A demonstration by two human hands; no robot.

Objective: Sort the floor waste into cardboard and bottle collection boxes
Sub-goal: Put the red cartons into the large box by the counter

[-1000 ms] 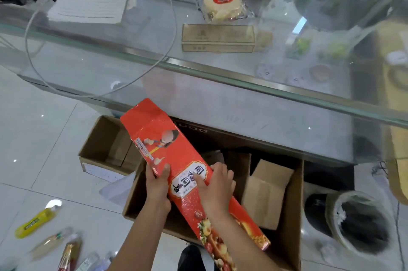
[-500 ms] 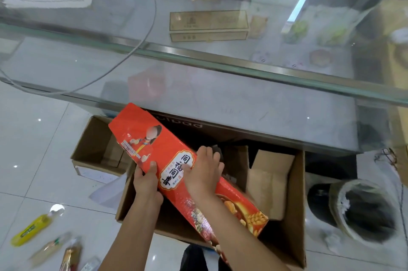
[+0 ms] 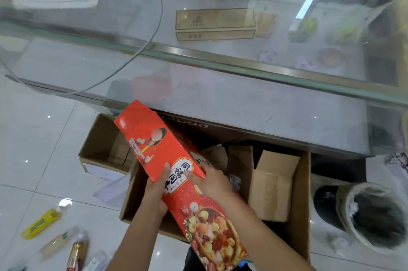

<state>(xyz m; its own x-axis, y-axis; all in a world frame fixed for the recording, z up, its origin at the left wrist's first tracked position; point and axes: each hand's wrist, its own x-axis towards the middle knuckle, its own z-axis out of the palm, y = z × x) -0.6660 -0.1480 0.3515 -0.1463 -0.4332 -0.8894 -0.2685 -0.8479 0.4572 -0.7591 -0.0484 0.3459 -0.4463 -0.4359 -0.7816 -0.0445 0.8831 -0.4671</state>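
A flattened red carton is held at centre frame, tilted over the large cardboard box. It is gripped along its left edge by the left hand and clasped on its right edge by the right hand. Bottles are seen on the floor at lower left.

Both hands fold a flattened red carton over the large cardboard box.

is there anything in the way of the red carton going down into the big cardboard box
Partly. Both hands, left and right, hold the red carton over the big cardboard box. Folded brown cardboard pieces already stand inside, right of the carton; the part below the carton looks open, though the carton hides some of it.
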